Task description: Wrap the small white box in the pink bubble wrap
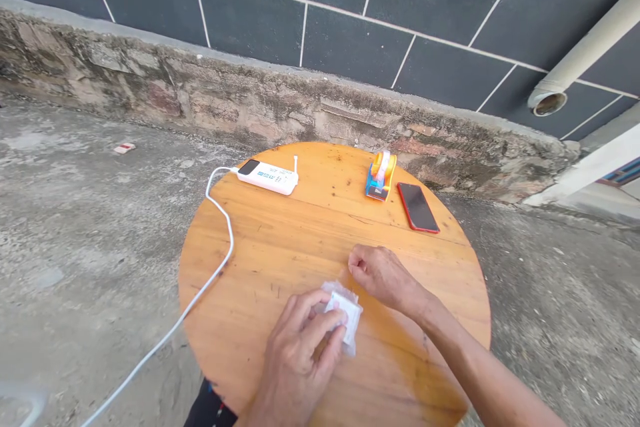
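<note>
A small white packet in clear plastic wrap (346, 313) lies near the middle front of the round wooden table (300, 233). My left hand (306, 337) has its thumb and fingers on the packet's left side and top. Just up and right of the packet is my right hand (379, 271), its fingers curled closed above the tabletop and apart from the packet. Whatever the curled fingers pinch, if anything, is too hidden to make out.
On the table's far side are a white power bank (269, 177) with a white cable (231, 233) running off left, an orange and blue tape dispenser (381, 177) and a red-edged phone (419, 207). A stone-based wall (225, 93) stands behind.
</note>
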Demonstrator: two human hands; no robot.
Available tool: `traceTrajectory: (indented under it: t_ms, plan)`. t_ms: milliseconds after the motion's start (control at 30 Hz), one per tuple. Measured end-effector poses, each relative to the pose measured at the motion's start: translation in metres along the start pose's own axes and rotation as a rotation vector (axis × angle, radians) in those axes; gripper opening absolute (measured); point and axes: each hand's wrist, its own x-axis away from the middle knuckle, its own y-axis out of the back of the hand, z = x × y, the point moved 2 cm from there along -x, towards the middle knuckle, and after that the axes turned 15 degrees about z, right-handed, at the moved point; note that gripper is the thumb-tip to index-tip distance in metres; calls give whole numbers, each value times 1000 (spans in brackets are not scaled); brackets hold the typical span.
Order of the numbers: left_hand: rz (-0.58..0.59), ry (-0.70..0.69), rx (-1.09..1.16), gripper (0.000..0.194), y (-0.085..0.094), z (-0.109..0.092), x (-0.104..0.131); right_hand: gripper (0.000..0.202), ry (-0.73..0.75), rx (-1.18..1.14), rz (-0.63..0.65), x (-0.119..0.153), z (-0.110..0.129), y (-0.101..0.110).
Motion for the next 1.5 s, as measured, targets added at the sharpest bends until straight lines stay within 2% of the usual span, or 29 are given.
traceTrajectory:
  t_ms: [200,433,600,767,1033,1167,1400,1500]
  plan:
    - [5,0,4,18,0,0,-1,19,50,34,-19,-2,-1,-1]
    - [5,-4,5,18,-1,0,0,20,-45,235,-10,-8,11,-7]
    - [9,0,7,19,0,0,0,17,-50,183,-20,-5,5,-7]
    - [15,6,11,20,-2,1,2,16,24,90,-26,-3,0,-6]
    - [19,0,32,21,-3,2,2,17,-30,237,19,-10,13,-10]
    - [31,-3,39,22,-3,2,2,15,-11,196,-13,-5,11,-10]
    - [18,-12,20,21,-2,1,3,13,51,-37,-41,1,8,-6]
    - [28,-10,22,22,-3,1,3,20,95,-101,-85,2,8,-5]
